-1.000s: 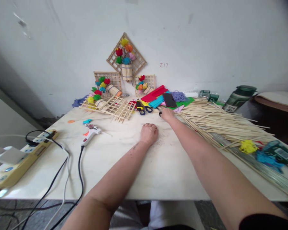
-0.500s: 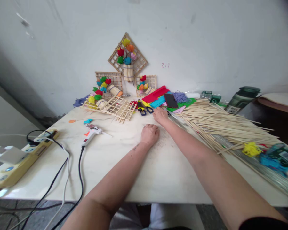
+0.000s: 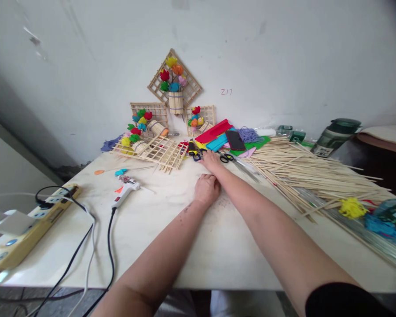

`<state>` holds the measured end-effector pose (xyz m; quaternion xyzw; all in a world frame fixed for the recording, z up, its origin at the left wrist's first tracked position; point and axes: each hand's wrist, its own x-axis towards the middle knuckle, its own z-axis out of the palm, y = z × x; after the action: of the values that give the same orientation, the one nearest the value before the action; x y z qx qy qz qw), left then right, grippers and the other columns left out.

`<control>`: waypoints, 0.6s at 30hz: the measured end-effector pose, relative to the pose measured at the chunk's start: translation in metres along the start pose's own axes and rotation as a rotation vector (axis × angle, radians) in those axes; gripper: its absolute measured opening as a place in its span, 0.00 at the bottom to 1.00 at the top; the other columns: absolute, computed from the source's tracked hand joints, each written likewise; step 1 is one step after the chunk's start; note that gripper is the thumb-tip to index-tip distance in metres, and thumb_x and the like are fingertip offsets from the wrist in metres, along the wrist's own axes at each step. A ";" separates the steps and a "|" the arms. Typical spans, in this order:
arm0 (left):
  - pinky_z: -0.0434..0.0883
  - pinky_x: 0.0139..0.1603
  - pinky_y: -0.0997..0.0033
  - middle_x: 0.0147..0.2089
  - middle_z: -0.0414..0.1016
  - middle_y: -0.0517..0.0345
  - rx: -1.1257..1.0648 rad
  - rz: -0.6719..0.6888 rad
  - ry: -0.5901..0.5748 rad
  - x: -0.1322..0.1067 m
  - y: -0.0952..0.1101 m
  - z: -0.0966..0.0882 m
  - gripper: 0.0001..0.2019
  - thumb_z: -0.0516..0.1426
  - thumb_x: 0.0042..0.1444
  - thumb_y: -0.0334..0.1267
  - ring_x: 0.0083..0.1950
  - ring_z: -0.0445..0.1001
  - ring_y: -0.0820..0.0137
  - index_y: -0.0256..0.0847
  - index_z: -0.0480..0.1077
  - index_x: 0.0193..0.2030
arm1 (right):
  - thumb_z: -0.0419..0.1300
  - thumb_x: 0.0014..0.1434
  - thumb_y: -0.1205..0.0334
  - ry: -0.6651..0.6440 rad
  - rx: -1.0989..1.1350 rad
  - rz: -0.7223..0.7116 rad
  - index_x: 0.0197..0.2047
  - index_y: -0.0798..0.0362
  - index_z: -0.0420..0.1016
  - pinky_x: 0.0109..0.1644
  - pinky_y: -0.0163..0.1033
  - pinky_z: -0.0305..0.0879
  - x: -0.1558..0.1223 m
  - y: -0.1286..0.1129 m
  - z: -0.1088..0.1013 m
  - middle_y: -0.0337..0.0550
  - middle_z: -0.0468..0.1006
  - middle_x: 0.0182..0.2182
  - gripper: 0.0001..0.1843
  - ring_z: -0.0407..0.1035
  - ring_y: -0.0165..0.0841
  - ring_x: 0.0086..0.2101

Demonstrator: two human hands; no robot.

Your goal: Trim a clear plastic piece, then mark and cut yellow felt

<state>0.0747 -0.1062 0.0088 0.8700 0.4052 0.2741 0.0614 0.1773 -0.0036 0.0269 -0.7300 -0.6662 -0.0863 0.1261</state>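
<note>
The person's right hand (image 3: 211, 162) stretches toward the far middle of the white table (image 3: 224, 255), its fingertips at the blue-handled scissors (image 3: 197, 157); its fingers are partly bent, but whether they grip anything cannot be told. The black-handled scissors (image 3: 224, 159) lie just to the right of that hand. The left hand (image 3: 207, 189) rests nearer on the table, fingers loosely curled, its underside hidden, so any hold cannot be told. Thin wooden sticks (image 3: 303, 165) spread out on the right, and a white glue gun (image 3: 126, 193) lies on the left
</note>
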 end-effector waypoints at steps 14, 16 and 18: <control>0.65 0.42 0.70 0.32 0.76 0.51 -0.070 -0.086 0.069 0.002 -0.005 -0.001 0.13 0.50 0.57 0.37 0.39 0.70 0.66 0.38 0.72 0.27 | 0.47 0.62 0.54 0.072 -0.005 -0.036 0.48 0.56 0.71 0.49 0.40 0.61 -0.004 0.006 -0.013 0.54 0.70 0.49 0.20 0.65 0.40 0.47; 0.65 0.39 0.69 0.28 0.74 0.51 -0.060 -0.144 0.082 0.002 -0.005 -0.002 0.17 0.48 0.59 0.40 0.37 0.70 0.66 0.39 0.70 0.23 | 0.44 0.63 0.56 0.081 -0.013 0.022 0.46 0.58 0.72 0.47 0.41 0.61 -0.006 0.015 -0.018 0.55 0.72 0.46 0.21 0.67 0.40 0.45; 0.63 0.36 0.70 0.26 0.72 0.51 -0.069 -0.195 0.091 0.002 -0.006 -0.004 0.19 0.48 0.60 0.42 0.36 0.70 0.66 0.39 0.68 0.21 | 0.42 0.63 0.55 0.069 -0.016 0.122 0.45 0.59 0.72 0.46 0.41 0.62 -0.005 0.026 -0.023 0.57 0.73 0.44 0.23 0.68 0.41 0.44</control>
<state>0.0702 -0.1013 0.0108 0.8105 0.4805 0.3199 0.0993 0.2034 -0.0171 0.0458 -0.7668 -0.6150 -0.1090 0.1480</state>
